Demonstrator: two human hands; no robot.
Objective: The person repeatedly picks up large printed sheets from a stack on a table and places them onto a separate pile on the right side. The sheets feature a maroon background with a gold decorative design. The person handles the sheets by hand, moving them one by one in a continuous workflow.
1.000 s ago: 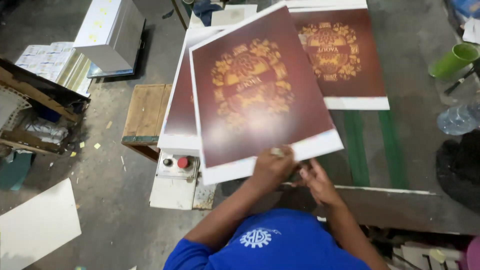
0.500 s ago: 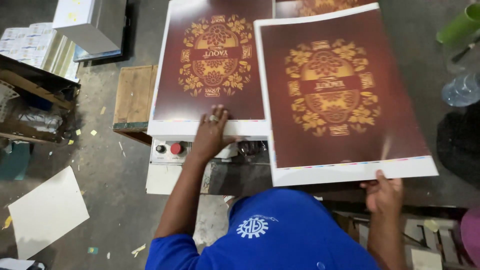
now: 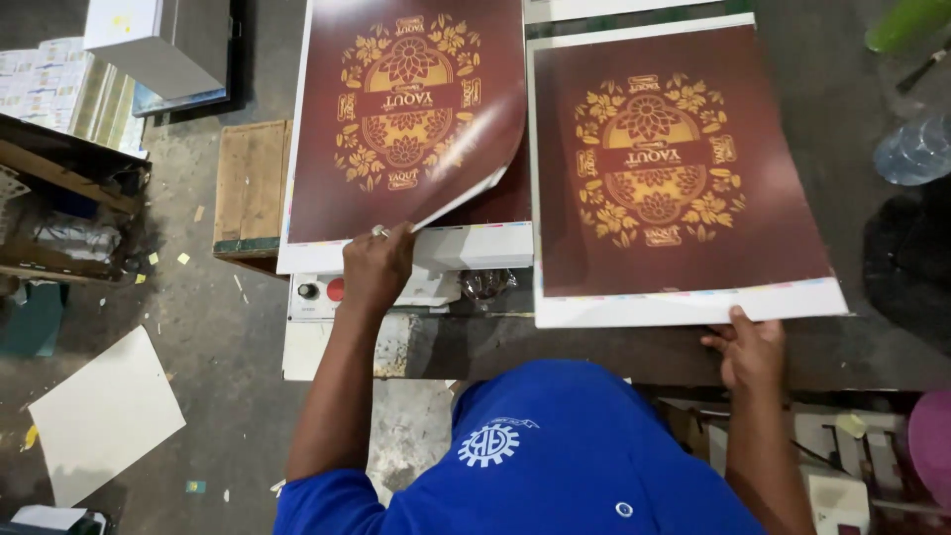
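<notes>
A grey concrete floor [image 3: 213, 347] is showing on the left, scattered with small paper scraps. A blank white sheet [image 3: 104, 416] is lying on it. A wooden crate [image 3: 248, 188] is standing beside the dark counter [image 3: 852, 188]. A green cup [image 3: 906, 20] and a clear plastic bottle [image 3: 916, 149] are sitting at the counter's right edge.

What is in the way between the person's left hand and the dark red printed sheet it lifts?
Nothing visible: the left hand already grips the near edge of the curling dark red printed sheet atop its stack.
</notes>
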